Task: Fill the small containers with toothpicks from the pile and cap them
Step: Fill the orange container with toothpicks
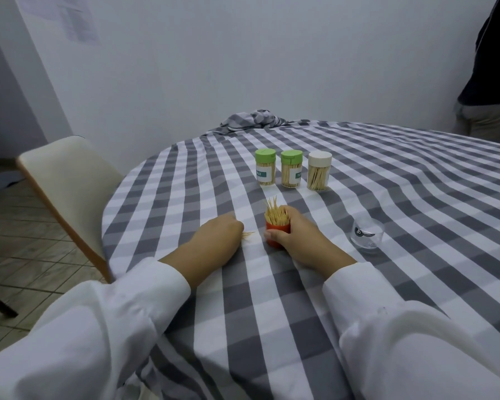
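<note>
My right hand (293, 236) grips a small orange container (274, 233) standing on the checked tablecloth (387, 197), packed with upright toothpicks (274, 212). To its left, my left hand (220, 238) lies curled on the cloth and pinches a few toothpicks (248, 235) whose tips stick out toward the container. Farther back stand three capped, filled containers in a row: two with green caps (265, 167) (291, 168) and one with a white cap (319, 171). A clear plastic piece, lid or cup (368, 232), sits to the right of my right hand.
A beige chair (70, 180) stands at the table's left edge. Bunched cloth (254, 119) lies at the far edge by the wall. Another person (488, 82) stands at the far right.
</note>
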`<state>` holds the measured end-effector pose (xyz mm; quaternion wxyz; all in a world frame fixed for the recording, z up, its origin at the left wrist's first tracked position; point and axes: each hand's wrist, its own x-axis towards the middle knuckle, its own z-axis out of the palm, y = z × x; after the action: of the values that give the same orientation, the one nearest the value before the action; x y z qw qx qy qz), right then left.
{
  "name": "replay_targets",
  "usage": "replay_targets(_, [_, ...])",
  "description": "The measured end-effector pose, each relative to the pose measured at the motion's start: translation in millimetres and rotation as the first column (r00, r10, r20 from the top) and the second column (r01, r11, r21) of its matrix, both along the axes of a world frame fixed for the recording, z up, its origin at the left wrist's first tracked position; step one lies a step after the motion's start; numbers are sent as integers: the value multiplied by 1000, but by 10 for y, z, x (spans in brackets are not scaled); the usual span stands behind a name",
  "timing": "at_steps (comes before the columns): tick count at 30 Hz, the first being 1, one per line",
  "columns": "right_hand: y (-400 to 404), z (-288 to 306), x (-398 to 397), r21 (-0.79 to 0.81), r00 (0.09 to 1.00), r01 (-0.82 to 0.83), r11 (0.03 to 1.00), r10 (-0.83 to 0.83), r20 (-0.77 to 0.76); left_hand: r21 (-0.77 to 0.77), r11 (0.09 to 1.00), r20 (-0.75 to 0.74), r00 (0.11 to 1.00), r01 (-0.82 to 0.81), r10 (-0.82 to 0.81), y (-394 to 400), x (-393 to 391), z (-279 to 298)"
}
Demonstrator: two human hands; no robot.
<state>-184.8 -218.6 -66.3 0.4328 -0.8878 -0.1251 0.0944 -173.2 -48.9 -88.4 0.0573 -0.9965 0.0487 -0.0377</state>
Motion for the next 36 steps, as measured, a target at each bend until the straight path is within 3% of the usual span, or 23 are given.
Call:
replay_targets(4, [-1, 2, -8, 6, 1000, -4, 1000, 4, -5, 10, 999, 87, 995, 53, -54, 73, -172, -101])
replay_targets(12, [-4, 4, -11, 3, 1000, -4, 1000, 4, -14, -188, 975, 194, 977, 121, -84, 289, -315, -152])
replay_targets(18, [0, 14, -24, -7, 1000, 0, 1000, 0, -19, -196, 962, 239, 960, 191, -143, 363, -300, -192])
replay_targets(20, [-2, 22, -34, -6, 1000, -1, 1000, 0, -18, -269, 949, 244, 965, 163, -96, 351, -286, -163])
replay_targets(22, [-9, 30, -41, -9, 1000, -3, 1000, 3, -20, -431, 901, 230, 971, 48, 58, 319, -255, -57])
replay_targets(25, [-8, 37, -43, -4, 1000, -4, 1000, 4, -29, -734, 675, 136, 958, -72, 251, 254, -191, 156])
replay_targets(29, [7, 52, -50, -8, 999, 3, 1000, -3, -42, -981, 170, -40, 952, -96, 305, 98, -123, 399])
replay_targets(32, [3, 67, -68, -7, 999, 4, 1000, -4, -42, -981, -191, -86, 960, -35, 267, -120, -108, 540])
replay_targets(34, [-4, 80, -80, -12, 999, 3, 1000, -4, -38, -946, -322, -54, 966, 32, 254, -271, -110, 583])
replay_targets(36, [-2, 94, -92, -6, 999, 6, 1000, -6, -38, -920, -384, -23, 963, 85, 269, -402, -122, 582])
